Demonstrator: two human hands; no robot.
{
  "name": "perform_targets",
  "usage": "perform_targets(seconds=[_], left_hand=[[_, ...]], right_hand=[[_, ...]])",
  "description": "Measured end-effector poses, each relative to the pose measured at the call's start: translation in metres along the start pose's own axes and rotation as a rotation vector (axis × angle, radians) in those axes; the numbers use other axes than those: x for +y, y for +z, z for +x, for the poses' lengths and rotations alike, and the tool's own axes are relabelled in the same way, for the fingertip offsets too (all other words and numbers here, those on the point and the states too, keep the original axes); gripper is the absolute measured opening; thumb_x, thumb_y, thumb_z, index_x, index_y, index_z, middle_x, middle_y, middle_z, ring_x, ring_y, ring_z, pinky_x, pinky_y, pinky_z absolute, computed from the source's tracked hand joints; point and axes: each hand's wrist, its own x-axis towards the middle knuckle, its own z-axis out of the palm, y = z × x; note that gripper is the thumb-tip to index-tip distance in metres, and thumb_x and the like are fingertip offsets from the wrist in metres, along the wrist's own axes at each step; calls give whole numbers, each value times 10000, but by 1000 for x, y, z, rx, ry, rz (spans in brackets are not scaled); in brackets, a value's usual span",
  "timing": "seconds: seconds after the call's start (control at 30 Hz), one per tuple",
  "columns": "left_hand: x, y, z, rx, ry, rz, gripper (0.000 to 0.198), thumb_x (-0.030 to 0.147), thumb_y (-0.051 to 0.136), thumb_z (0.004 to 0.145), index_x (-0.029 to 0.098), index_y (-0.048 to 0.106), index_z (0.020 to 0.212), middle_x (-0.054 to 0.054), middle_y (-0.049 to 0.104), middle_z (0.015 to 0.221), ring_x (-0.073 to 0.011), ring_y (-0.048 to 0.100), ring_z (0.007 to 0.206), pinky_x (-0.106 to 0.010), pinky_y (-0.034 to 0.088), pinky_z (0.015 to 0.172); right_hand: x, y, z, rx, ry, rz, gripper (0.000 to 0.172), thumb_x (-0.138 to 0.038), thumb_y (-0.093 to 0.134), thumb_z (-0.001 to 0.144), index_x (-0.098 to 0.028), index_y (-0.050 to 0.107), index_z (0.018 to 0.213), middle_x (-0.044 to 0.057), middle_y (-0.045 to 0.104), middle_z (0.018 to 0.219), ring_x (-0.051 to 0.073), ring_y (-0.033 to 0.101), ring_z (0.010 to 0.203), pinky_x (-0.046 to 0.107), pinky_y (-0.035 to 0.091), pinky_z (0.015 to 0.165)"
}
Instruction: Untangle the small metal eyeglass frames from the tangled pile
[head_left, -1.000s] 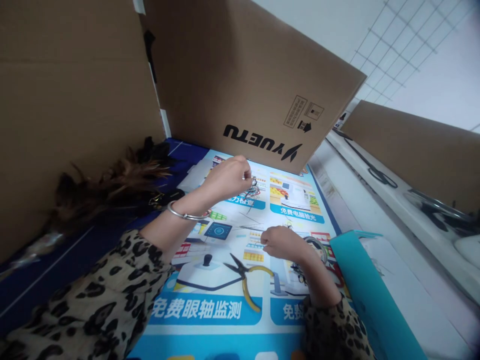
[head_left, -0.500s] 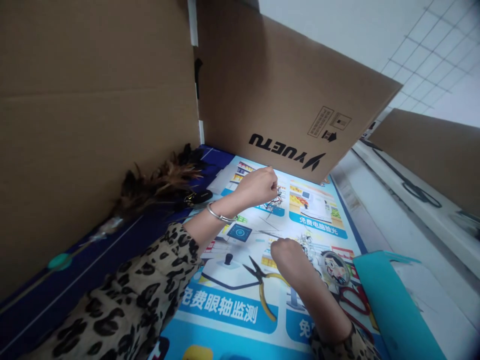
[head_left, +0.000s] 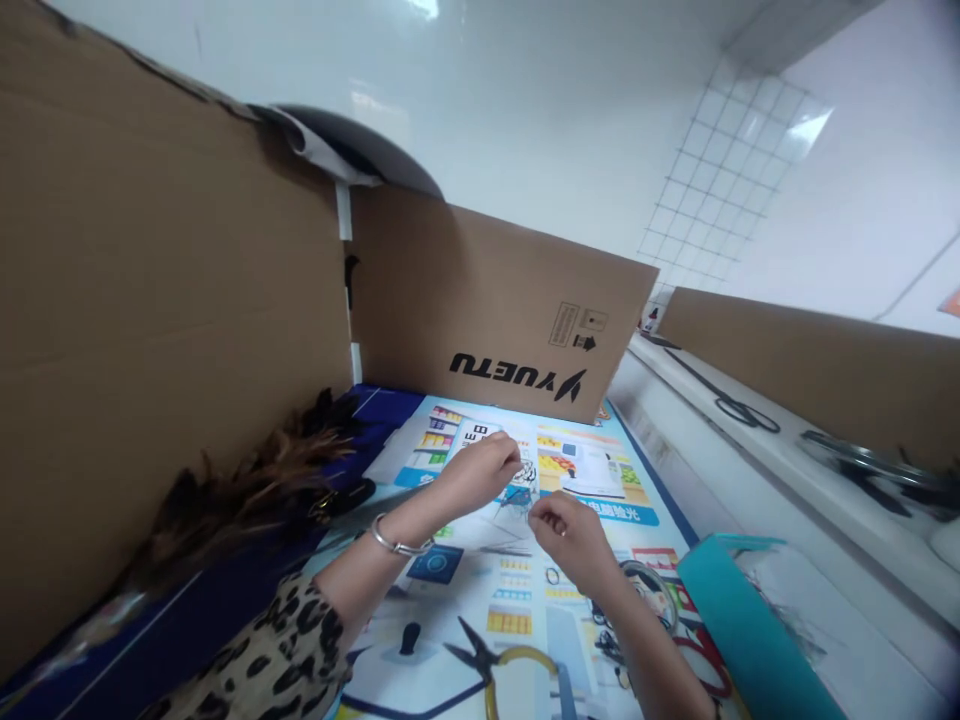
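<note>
Two bare hands work over one table topped by a white and light-blue printed sheet (head_left: 461, 600), and one loose tangle of thin wires (head_left: 517, 496) lies toward its far edge, between the hands and just beside the left fingertips; the strands are too fine to count. Also on the sheet are one pair of yellow-handled pliers (head_left: 487, 668) with dark, parted metal tips, near its close edge and partly cut off, one round transparent object (head_left: 651, 592) toward the right edge, and one red-looped handle (head_left: 709, 668) below that, partly hidden by the right forearm. One turquoise box-like holder (head_left: 750, 620) stands at the right edge, and one heap of brown feathers (head_left: 247, 495) lies along the left. Two brown cardboard panels (head_left: 487, 290) meet at the far left corner, walling the left and far edges; room to move opens between the left forearm and the pliers. The left hand (head_left: 480, 472) comes in diagonally from the near left, wrist ringed by one silver bracelet (head_left: 397, 540), back of the hand up, fingers curled down. The right hand (head_left: 568, 532) comes from the near right, lower and just apart from it, fingers folded in toward the thumb. Whether either hand pinches a wire I cannot tell.
</note>
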Motion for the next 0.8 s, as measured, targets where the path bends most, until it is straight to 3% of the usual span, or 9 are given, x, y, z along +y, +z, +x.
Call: perform_targets(seconds=[0.1, 0.2, 0.47, 0.63, 0.8], left_hand=[[10, 5, -3, -42, 33, -20, 138, 239, 448, 835, 184, 550, 759, -32, 587, 813, -174, 566, 761, -268, 411, 687], [18, 9, -5, -85, 43, -34, 143, 251, 434, 849, 187, 543, 781, -42, 587, 826, -192, 560, 789, -289, 396, 703], [30, 8, -8, -158, 16, -76, 166, 272, 389, 872, 198, 525, 813, -32, 595, 773, -190, 547, 741, -283, 370, 660], [34, 5, -9, -182, -3, -176, 153, 274, 396, 859, 206, 524, 810, -11, 595, 753, -170, 527, 703, -262, 364, 622], [33, 1, -8, -257, -17, -403, 123, 242, 442, 820, 194, 550, 787, 5, 587, 749, -145, 509, 697, -242, 378, 624]], right_hand=[[1, -10, 2, 203, 27, 195, 79, -170, 528, 761, -192, 592, 722, -2, 582, 719, 122, 524, 639, 222, 410, 594], [4, -18, 3, 283, 31, 320, 69, -182, 554, 747, -190, 595, 691, 6, 589, 736, 135, 530, 678, 236, 411, 602], [6, -28, 2, 3, 252, 746, 95, -257, 617, 715, -171, 612, 756, 18, 627, 843, 85, 520, 518, 223, 408, 468], [5, -28, 2, -6, 222, 854, 83, -232, 642, 693, -157, 633, 726, -9, 603, 631, 111, 556, 563, 230, 434, 519], [8, -27, 3, 18, 223, 908, 100, -236, 670, 673, -150, 647, 719, -3, 618, 629, 109, 556, 563, 251, 457, 570]])
